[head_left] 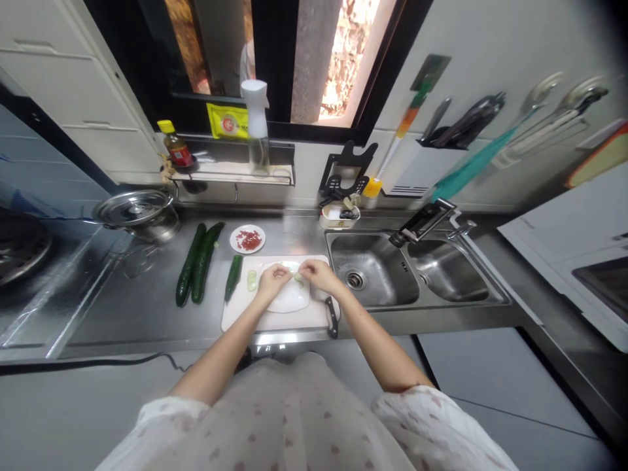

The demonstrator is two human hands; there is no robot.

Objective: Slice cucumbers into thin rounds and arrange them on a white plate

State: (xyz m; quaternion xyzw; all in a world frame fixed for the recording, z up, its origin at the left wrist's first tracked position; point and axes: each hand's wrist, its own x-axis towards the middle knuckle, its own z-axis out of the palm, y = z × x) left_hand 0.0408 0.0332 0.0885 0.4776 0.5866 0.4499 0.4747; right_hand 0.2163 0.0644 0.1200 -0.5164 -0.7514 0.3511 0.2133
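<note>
Over a small white plate (292, 297) on the white cutting board (245, 314), my left hand (272, 280) and my right hand (314, 273) both pinch pale green cucumber slices (297, 277) between them. More cucumber slices (252, 280) lie on the board to the left, beside a short piece of cucumber (233, 277). A black-handled knife (332, 316) rests at the board's right edge, close to my right forearm.
Two whole cucumbers (196, 261) lie left of the board. A small dish of chopped red chilli (248, 239) sits behind it. A double sink (412, 271) is to the right, a steel pot (137, 212) at back left, bottles on a shelf (235, 171).
</note>
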